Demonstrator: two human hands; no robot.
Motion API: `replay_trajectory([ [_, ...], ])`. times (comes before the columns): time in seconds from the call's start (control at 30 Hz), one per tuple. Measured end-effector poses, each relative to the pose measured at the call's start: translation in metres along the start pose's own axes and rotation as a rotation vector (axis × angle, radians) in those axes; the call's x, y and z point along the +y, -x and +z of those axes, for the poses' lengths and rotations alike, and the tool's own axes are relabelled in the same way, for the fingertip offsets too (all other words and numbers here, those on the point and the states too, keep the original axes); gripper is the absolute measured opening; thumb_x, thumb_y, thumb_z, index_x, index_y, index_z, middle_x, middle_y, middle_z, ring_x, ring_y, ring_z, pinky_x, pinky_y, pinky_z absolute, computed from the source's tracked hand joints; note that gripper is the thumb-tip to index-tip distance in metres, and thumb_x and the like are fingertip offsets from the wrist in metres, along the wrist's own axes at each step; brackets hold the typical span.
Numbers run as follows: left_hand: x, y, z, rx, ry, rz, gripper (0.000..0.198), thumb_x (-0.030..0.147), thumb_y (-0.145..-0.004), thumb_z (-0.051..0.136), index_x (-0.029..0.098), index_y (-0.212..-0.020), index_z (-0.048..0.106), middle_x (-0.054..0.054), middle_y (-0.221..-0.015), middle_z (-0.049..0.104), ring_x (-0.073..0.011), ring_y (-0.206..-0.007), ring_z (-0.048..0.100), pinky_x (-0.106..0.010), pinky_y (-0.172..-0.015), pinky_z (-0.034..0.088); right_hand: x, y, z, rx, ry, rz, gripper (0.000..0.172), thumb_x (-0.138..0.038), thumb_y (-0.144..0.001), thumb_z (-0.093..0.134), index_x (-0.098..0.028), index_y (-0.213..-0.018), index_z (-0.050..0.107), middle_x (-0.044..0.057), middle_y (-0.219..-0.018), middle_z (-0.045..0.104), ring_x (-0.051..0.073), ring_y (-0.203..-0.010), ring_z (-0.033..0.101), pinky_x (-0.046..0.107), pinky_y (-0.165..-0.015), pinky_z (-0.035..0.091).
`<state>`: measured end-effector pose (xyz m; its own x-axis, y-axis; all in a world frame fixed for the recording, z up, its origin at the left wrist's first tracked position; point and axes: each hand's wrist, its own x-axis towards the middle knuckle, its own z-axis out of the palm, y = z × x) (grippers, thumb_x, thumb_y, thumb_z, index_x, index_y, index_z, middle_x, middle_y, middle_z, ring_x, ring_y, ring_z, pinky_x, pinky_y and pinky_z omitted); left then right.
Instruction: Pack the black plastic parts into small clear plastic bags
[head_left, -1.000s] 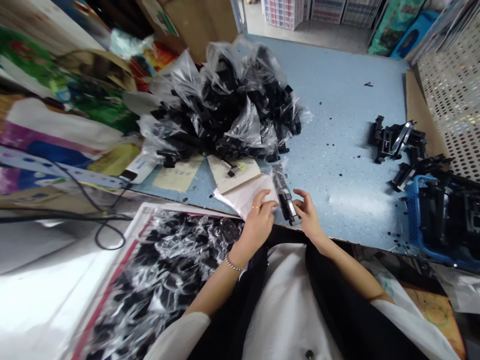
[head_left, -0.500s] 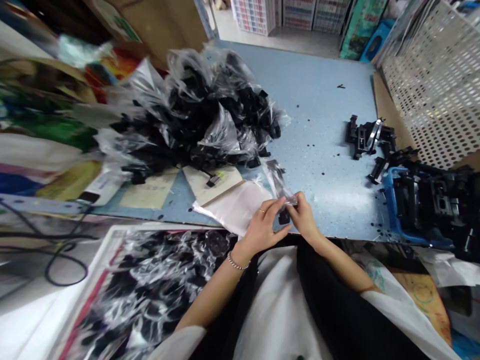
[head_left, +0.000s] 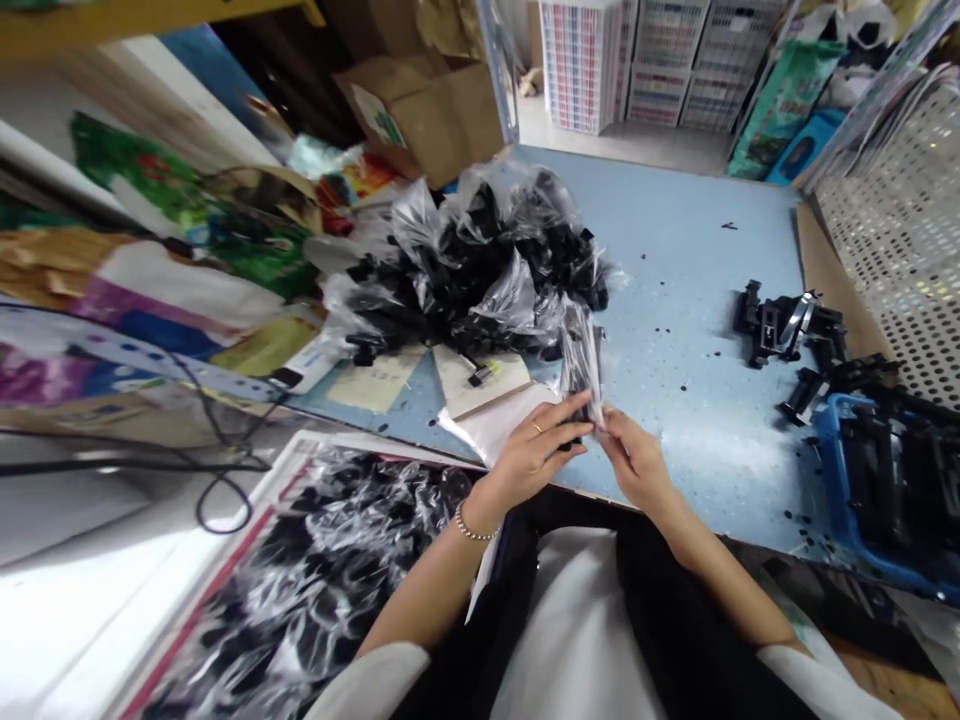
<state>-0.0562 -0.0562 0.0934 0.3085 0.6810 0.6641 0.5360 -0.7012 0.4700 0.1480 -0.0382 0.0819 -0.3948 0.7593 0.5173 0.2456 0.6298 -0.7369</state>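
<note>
Both hands meet at the front edge of the blue table [head_left: 645, 350]. A clear plastic bag [head_left: 581, 350] with a dark part inside stretches away from them. My left hand [head_left: 534, 450], wearing a ring and a beaded bracelet, holds the bag's near end from the left. On the right, my right hand [head_left: 634, 455] pinches the same end between thumb and fingers. White sheets [head_left: 487, 425] lie beside my left hand, under a cardboard piece [head_left: 469, 385]. Behind the bag is a heap of bagged black parts [head_left: 480, 270].
A blue basket [head_left: 836, 480] of black parts stands at the right, with loose black parts [head_left: 784, 325] behind it. Below left is a white-rimmed tray [head_left: 251, 520] of bagged parts. A perforated panel [head_left: 900, 230] borders the table's right side.
The view has shifted, so the table sits lower and further right. The bag now points more straight away from my hands and appears fuller. Both hands stay on its near end.
</note>
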Motion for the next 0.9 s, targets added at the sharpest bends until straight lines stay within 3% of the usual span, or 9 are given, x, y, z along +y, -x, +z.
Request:
replay_trajectory([
  [0.07,-0.014,-0.015,-0.025,-0.026,-0.143,0.031,0.027,0.019,-0.098,0.06,0.023,-0.124,0.065,-0.012,-0.144,0.062,-0.0217,-0.126,0.063,-0.038,-0.102,0.053,-0.005,-0.001,-0.002,-0.068,-0.054,-0.001,0.03,-0.025,-0.104,0.048,-0.027,-0.13,0.062,0.01,-0.131,0.069,0.022,-0.123,0.067,0.039,-0.101,0.057],
  [0.13,-0.036,-0.032,-0.056,-0.056,-0.323,0.01,0.024,0.016,-0.099,0.054,0.021,-0.118,0.068,-0.012,-0.145,0.06,-0.0236,-0.127,0.061,-0.042,-0.106,0.05,-0.005,0.003,-0.001,-0.119,-0.104,0.061,0.034,-0.027,-0.104,0.048,-0.028,-0.136,0.059,0.01,-0.133,0.068,0.021,-0.112,0.072,0.039,-0.099,0.058],
  [0.23,-0.078,-0.053,-0.096,-0.066,-0.524,-0.105,0.028,0.011,-0.096,0.047,0.019,-0.11,0.07,-0.012,-0.148,0.056,-0.027,-0.13,0.056,-0.047,-0.111,0.046,0.005,0.015,0.003,-0.1,-0.178,0.237,0.033,-0.031,-0.103,0.05,-0.028,-0.135,0.059,0.01,-0.124,0.071,0.018,-0.09,0.075,0.039,-0.09,0.061],
  [0.3,-0.105,-0.059,-0.11,-0.097,-0.577,-0.188,0.032,0.008,-0.092,0.043,0.016,-0.106,0.07,-0.012,-0.149,0.053,-0.0287,-0.131,0.054,-0.049,-0.113,0.045,0.015,0.026,0.006,-0.053,-0.24,0.364,0.032,-0.034,-0.102,0.05,-0.026,-0.132,0.06,0.01,-0.121,0.072,0.017,-0.085,0.075,0.038,-0.084,0.062],
  [0.47,-0.153,-0.047,-0.115,-0.232,-0.493,-0.432,0.033,0.005,-0.08,0.04,0.015,-0.095,0.067,-0.015,-0.146,0.047,-0.0259,-0.12,0.06,-0.044,-0.106,0.05,0.034,0.041,0.005,0.024,-0.369,0.568,0.032,-0.041,-0.097,0.055,-0.023,-0.122,0.064,0.01,-0.114,0.073,0.017,-0.081,0.074,0.037,-0.08,0.064],
  [0.57,-0.17,-0.038,-0.119,-0.243,-0.424,-0.478,0.033,0.008,-0.074,0.044,0.018,-0.097,0.065,-0.012,-0.145,0.044,-0.0267,-0.129,0.054,-0.042,-0.109,0.048,0.037,0.042,0.002,0.041,-0.403,0.624,0.032,-0.043,-0.094,0.057,-0.023,-0.118,0.065,0.009,-0.111,0.074,0.017,-0.079,0.073,0.037,-0.078,0.063],
  [0.7,-0.186,-0.03,-0.122,-0.252,-0.391,-0.522,0.043,0.007,-0.066,0.046,0.019,-0.103,0.062,-0.012,-0.141,0.047,-0.0298,-0.138,0.046,-0.051,-0.114,0.04,0.037,0.041,0.003,0.047,-0.424,0.67,0.033,-0.046,-0.092,0.059,-0.022,-0.114,0.066,0.009,-0.108,0.075,0.018,-0.078,0.073,0.037,-0.077,0.062],
  [0.8,-0.193,-0.021,-0.112,-0.311,-0.337,-0.582,0.049,0.007,-0.063,0.047,0.021,-0.109,0.059,-0.011,-0.138,0.048,-0.0312,-0.138,0.044,-0.058,-0.115,0.037,0.036,0.041,0.006,0.032,-0.443,0.693,0.034,-0.048,-0.09,0.061,-0.022,-0.111,0.067,0.009,-0.105,0.075,0.018,-0.078,0.073,0.038,-0.077,0.062],
  [0.9,-0.197,-0.01,-0.093,-0.284,-0.244,-0.582,0.049,0.006,-0.063,0.048,0.02,-0.109,0.056,-0.01,-0.135,0.046,-0.0282,-0.138,0.043,-0.055,-0.12,0.033,0.037,0.044,0.007,0.026,-0.448,0.713,0.036,-0.05,-0.088,0.062,-0.021,-0.109,0.067,0.009,-0.104,0.076,0.019,-0.077,0.073,0.038,-0.077,0.062],
])
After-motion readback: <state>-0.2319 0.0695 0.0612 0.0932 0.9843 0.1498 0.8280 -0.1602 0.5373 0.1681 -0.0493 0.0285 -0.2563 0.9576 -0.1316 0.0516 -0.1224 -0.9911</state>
